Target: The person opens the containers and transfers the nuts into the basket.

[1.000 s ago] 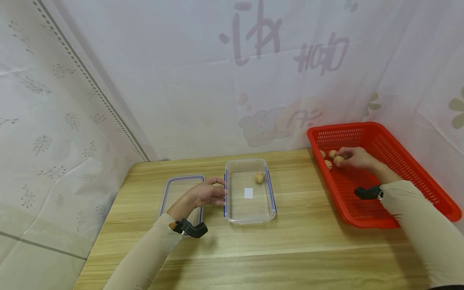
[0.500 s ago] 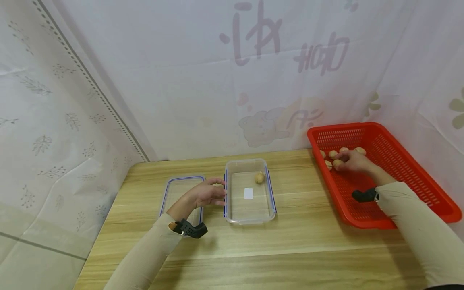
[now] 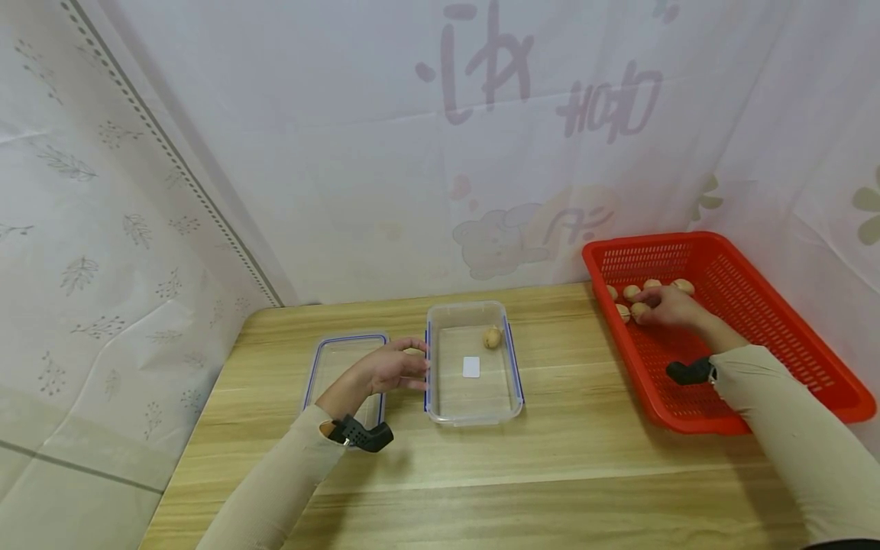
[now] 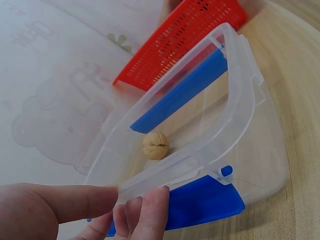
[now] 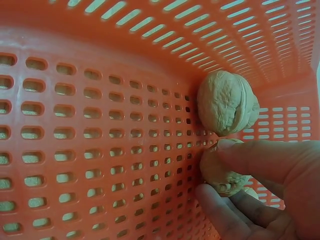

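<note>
In the head view, my left hand (image 3: 395, 367) is at the left side of a clear plastic food container (image 3: 447, 405). The left wrist view has its thumb tip (image 4: 111, 196) against the rim and its fingertips on the blue side latch (image 4: 205, 202), all outside the box. One walnut (image 3: 491, 337) lies inside, toward the far right corner. My right hand (image 3: 670, 307) reaches down into a red plastic basket (image 3: 660, 405). Between its thumb and fingers it pinches a walnut (image 5: 220, 172), close over the basket's floor. Another walnut (image 5: 225, 102) sits right beside it.
Several more walnuts (image 3: 683, 286) gather at the basket's far left end. A clear lid (image 3: 337, 355) with a blue seal lies on the wooden table (image 3: 481, 473), partly under my left forearm. A patterned cloth (image 3: 344, 191) hangs behind the table.
My right hand has shifted slightly left and lower in the basket, with the walnut at its fingertips; more walnuts behind it now show. My left hand and the container stay put.
</note>
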